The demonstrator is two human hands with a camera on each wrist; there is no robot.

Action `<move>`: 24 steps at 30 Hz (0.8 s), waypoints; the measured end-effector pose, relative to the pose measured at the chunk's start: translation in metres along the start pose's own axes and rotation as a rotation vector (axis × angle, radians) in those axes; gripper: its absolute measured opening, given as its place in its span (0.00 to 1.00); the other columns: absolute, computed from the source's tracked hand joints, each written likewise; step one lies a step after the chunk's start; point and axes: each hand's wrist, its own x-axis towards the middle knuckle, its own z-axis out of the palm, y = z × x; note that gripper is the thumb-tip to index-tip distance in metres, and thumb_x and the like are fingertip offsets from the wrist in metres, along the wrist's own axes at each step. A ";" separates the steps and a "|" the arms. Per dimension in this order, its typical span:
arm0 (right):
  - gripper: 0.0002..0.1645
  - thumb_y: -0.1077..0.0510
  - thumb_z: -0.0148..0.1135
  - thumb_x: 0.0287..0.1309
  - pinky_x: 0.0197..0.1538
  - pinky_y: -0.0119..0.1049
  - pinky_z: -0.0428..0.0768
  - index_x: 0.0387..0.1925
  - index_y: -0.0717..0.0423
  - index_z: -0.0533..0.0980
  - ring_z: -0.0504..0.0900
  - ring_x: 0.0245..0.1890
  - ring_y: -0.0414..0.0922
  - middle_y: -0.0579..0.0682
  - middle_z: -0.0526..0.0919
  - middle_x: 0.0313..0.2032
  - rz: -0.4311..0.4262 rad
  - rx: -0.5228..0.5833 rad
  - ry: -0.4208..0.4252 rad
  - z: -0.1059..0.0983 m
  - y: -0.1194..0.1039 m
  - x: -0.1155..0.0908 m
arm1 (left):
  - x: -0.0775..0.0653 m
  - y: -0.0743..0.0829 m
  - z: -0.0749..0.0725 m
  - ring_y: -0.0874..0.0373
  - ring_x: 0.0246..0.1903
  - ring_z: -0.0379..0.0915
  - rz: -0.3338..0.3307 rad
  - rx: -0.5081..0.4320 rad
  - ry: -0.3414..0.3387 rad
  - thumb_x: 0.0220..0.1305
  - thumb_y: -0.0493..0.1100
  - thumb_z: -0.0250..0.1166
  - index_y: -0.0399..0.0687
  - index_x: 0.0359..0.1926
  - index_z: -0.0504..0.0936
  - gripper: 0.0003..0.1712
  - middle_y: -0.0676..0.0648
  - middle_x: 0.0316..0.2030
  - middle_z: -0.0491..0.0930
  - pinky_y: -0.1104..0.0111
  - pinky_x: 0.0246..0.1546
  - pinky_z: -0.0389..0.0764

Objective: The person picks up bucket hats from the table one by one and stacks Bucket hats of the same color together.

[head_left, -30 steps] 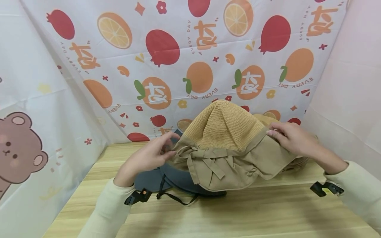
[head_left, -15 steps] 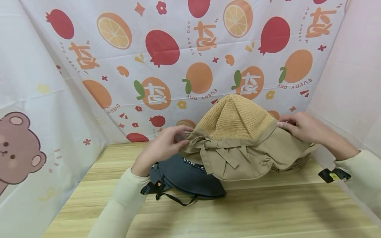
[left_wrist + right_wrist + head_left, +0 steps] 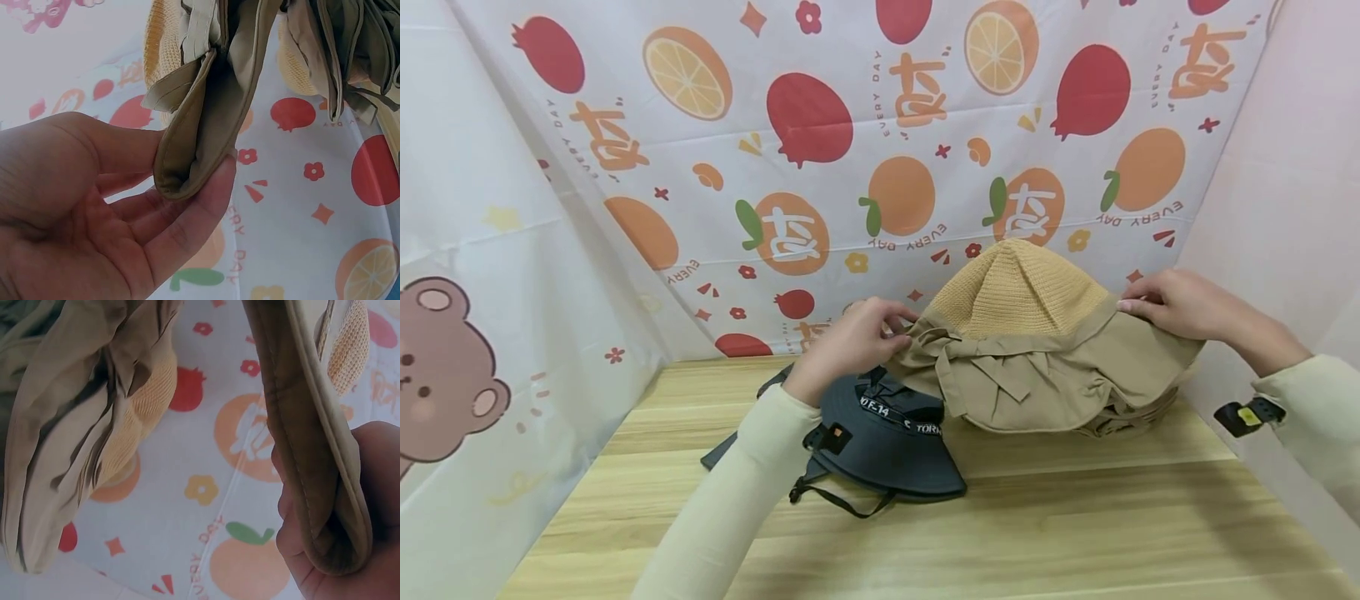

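Note:
A sun hat (image 3: 1022,287) with a straw-coloured knitted crown and a khaki cloth brim tied in a bow hangs upright between my hands. My left hand (image 3: 861,337) pinches the brim's left end; in the left wrist view the thumb and fingers (image 3: 200,206) close around its folded edge. On the other side my right hand (image 3: 1183,308) grips the brim near the crown, and the right wrist view shows the brim (image 3: 312,444) folded in that grasp. Behind and below it, similar khaki hats (image 3: 1138,417) are piled, partly hidden by the held hat.
Dark blue bucket hats (image 3: 880,450) with white lettering and a black chin cord (image 3: 850,502) lie on the wooden table (image 3: 1000,550), left of the khaki pile. Fruit-printed cloth (image 3: 805,117) hangs at the back. Pale cloth (image 3: 1292,192) walls the right side.
Both hands have carried the held hat to the right and slightly up, over the khaki pile. More of the dark blue hats now shows. Both grips stay the same.

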 end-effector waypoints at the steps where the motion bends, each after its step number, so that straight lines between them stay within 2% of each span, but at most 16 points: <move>1: 0.07 0.63 0.65 0.67 0.36 0.38 0.77 0.36 0.59 0.88 0.78 0.29 0.36 0.49 0.89 0.32 0.001 -0.005 -0.009 0.000 0.003 0.000 | 0.004 0.001 0.001 0.54 0.35 0.84 -0.006 0.004 -0.011 0.71 0.37 0.65 0.42 0.59 0.84 0.18 0.43 0.39 0.89 0.63 0.38 0.82; 5: 0.08 0.62 0.65 0.68 0.36 0.37 0.76 0.35 0.58 0.87 0.77 0.29 0.38 0.49 0.89 0.31 0.021 -0.010 -0.041 0.000 0.013 0.002 | 0.018 0.002 0.005 0.50 0.40 0.85 -0.031 0.007 -0.039 0.71 0.38 0.65 0.42 0.59 0.85 0.17 0.40 0.43 0.89 0.61 0.40 0.83; 10: 0.09 0.60 0.64 0.69 0.35 0.36 0.75 0.35 0.59 0.87 0.76 0.29 0.39 0.51 0.89 0.32 0.061 -0.008 -0.066 -0.002 0.027 0.003 | 0.032 -0.001 0.012 0.48 0.49 0.85 -0.043 -0.007 -0.040 0.71 0.39 0.66 0.43 0.57 0.87 0.16 0.40 0.50 0.88 0.59 0.46 0.85; 17: 0.10 0.60 0.64 0.69 0.34 0.36 0.74 0.33 0.59 0.88 0.75 0.27 0.38 0.52 0.89 0.31 0.096 -0.023 -0.085 -0.005 0.045 0.007 | 0.051 0.005 0.025 0.51 0.47 0.86 -0.074 -0.025 -0.043 0.72 0.39 0.65 0.41 0.55 0.88 0.14 0.42 0.48 0.89 0.61 0.47 0.86; 24: 0.11 0.59 0.64 0.69 0.34 0.38 0.74 0.32 0.59 0.87 0.76 0.27 0.41 0.52 0.88 0.29 0.108 -0.058 -0.084 -0.008 0.062 0.012 | 0.072 0.006 0.036 0.51 0.50 0.87 -0.096 -0.019 -0.046 0.71 0.38 0.66 0.42 0.55 0.88 0.14 0.41 0.50 0.89 0.60 0.52 0.86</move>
